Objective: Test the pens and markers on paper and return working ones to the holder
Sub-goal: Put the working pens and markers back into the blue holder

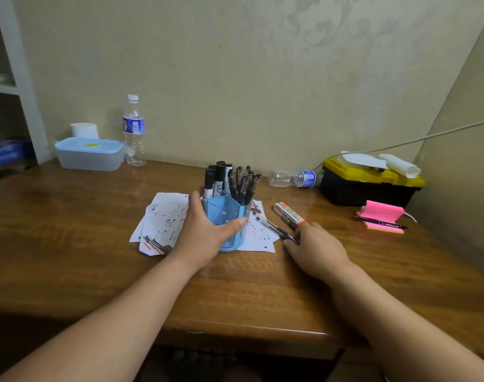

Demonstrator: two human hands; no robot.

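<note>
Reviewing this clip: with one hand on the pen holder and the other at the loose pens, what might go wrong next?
The blue holder is crowded and stands on loose scribbled sheets; the left hand gripping it could slide or tip it. The right hand reaches two markers and a pen lying close together, so it may knock one away.

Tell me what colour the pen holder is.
Light blue; the holder shows in the head view, left hand around it.

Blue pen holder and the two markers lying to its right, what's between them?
In the head view, a clear pen lies on the scribbled paper between the holder and markers.
</note>
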